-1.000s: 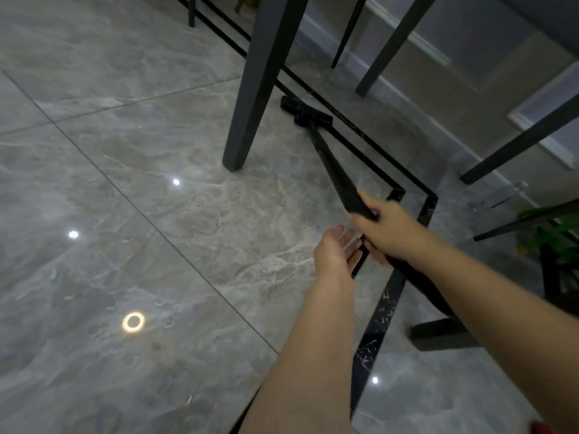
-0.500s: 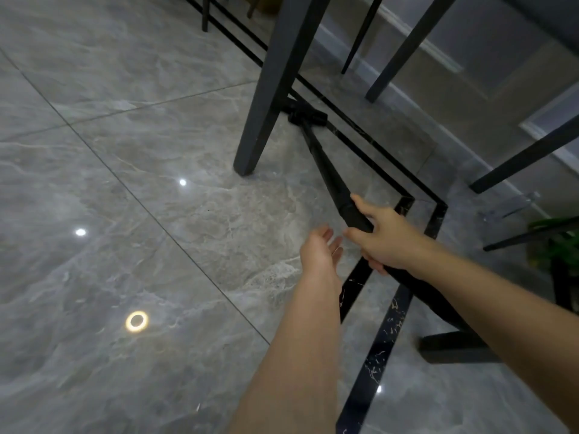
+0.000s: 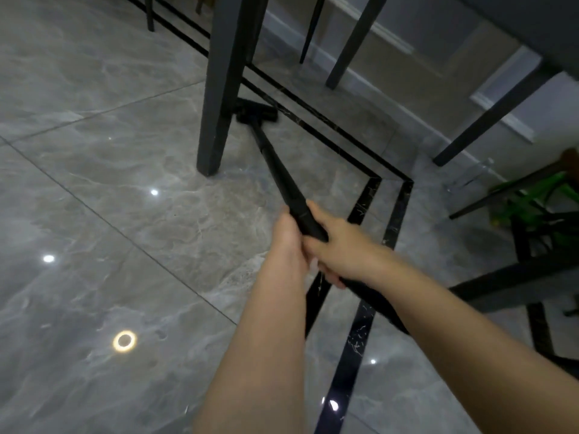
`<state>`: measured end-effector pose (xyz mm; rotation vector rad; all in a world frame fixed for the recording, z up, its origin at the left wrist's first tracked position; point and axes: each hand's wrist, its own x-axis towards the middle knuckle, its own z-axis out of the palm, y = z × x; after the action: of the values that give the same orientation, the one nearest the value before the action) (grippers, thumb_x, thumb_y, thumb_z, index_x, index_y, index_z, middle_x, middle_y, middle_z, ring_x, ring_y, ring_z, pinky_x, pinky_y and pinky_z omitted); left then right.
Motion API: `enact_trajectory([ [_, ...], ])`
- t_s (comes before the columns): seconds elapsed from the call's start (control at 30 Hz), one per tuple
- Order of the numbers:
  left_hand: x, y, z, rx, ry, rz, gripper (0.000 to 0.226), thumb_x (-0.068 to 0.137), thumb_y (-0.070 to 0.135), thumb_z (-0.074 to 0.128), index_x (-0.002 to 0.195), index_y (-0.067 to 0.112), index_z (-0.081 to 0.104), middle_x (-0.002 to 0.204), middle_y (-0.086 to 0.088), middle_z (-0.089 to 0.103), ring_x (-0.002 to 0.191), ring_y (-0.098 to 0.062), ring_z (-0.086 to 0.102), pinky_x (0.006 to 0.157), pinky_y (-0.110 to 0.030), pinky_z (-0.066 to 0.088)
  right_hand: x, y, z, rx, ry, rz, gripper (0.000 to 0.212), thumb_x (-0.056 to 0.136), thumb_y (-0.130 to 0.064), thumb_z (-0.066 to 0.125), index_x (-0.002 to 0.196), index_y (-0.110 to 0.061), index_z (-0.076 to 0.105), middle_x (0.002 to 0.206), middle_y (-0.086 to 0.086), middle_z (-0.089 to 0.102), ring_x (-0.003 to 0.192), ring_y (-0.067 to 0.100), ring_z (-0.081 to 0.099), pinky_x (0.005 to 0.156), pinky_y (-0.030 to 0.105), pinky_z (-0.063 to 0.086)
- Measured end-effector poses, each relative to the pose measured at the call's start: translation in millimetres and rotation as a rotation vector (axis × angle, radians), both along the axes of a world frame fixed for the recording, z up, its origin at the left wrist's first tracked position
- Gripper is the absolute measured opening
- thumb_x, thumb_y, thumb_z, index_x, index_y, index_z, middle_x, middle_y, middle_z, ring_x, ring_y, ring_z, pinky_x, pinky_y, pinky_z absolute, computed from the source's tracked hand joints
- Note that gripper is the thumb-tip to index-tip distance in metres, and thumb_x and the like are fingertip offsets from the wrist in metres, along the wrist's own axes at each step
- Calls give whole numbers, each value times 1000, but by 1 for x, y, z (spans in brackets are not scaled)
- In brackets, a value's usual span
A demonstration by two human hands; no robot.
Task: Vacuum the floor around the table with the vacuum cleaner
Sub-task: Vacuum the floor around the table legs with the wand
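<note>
The black vacuum cleaner has a long wand that slopes down from my hands to its floor head. The floor head rests on the grey marble floor just behind a dark table leg. My right hand is wrapped around the wand's upper part. My left hand presses against the wand from the left, right beside my right hand, fingers curled on it. The vacuum's body is hidden below my right forearm.
More dark table and chair legs stand behind and to the right. Black inlay strips run across the floor and turn a corner. A green object sits at the right under a dark frame. A wall with white skirting is beyond.
My left hand, open and apart from the wand before, has moved right and closed onto it beside my right hand. The floor head has stayed close behind the table leg.
</note>
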<state>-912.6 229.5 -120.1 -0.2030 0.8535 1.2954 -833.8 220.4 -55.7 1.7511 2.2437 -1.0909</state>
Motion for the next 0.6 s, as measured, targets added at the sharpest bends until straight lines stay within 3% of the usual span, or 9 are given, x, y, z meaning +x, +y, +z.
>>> enact_trajectory([
  [0.13,13,-4,-2,-45,1,-184,60,102,51,31,85,0,58,67,-19,70,73,-29,65,75,-42,54,39,-33,-3,-80,-56,-52,78,102,-35,51,152,-60,-4,78,12,61,57,22,62,49,30,52],
  [0.27,26,-6,4,-41,174,-287,41,103,44,37,98,11,60,91,-14,68,81,-27,64,72,-39,52,31,-4,-10,-9,-108,-82,76,104,-30,46,158,-47,-5,73,13,65,57,25,63,56,39,60],
  [0.33,29,-8,4,-41,231,-342,37,101,45,39,104,16,63,101,-11,69,94,-29,65,71,-37,50,27,3,-10,-2,-131,-111,75,105,-28,43,160,-41,-6,78,15,64,53,23,61,53,37,59],
  [0.43,29,-9,-1,-41,176,-374,37,100,42,45,110,12,65,110,-11,70,104,-29,66,75,-37,53,31,-16,-7,-20,-133,-114,75,104,-26,43,160,-40,-6,112,23,62,52,20,57,53,37,59],
  [0.5,30,-10,-7,-54,194,-386,33,101,35,47,101,6,64,101,-11,71,98,-28,67,82,-37,55,43,-45,-3,-30,-178,-58,76,104,-30,43,159,-42,-10,134,26,55,61,18,54,67,41,60],
  [0.53,32,-10,-11,-58,219,-397,32,101,32,47,99,5,63,101,-11,72,100,-29,68,85,-39,55,51,-61,0,-54,-193,-39,78,105,-31,43,157,-44,-14,126,25,58,64,19,56,68,40,60],
  [0.6,36,-11,-14,-55,265,-425,29,101,30,47,100,5,62,107,-13,72,106,-31,68,85,-40,57,63,-78,4,-96,-181,-43,81,105,-33,44,154,-48,-19,103,16,62,62,19,62,54,32,56],
])
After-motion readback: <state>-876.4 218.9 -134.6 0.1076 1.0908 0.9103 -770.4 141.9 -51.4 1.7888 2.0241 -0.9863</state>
